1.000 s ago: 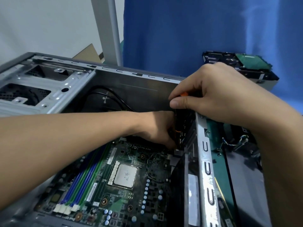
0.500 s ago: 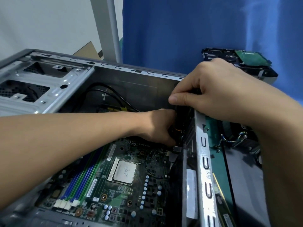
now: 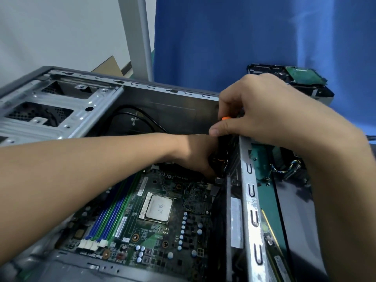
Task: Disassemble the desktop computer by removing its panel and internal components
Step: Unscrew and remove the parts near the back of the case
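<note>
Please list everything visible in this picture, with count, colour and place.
computer case: one, grey, centre
motherboard: one, green, inside the case
processor: one, silver, middle of motherboard
memory slots: about four, blue and green, left of processor
cables: two, black, by the case's far wall
screwdriver: one, black and orange, at the case's right rim
hard drive: one, black and green, upper right
cloth: one, blue, background
left hand: one, inside case, beside screwdriver; grip hidden
right hand: one, grips screwdriver's top

I look down into the open computer case (image 3: 61,110). My right hand (image 3: 264,115) grips the top of a black-and-orange screwdriver (image 3: 223,145) by the case's right rail. My left hand (image 3: 195,153) curls around its lower part, above the green motherboard (image 3: 158,220).
</note>
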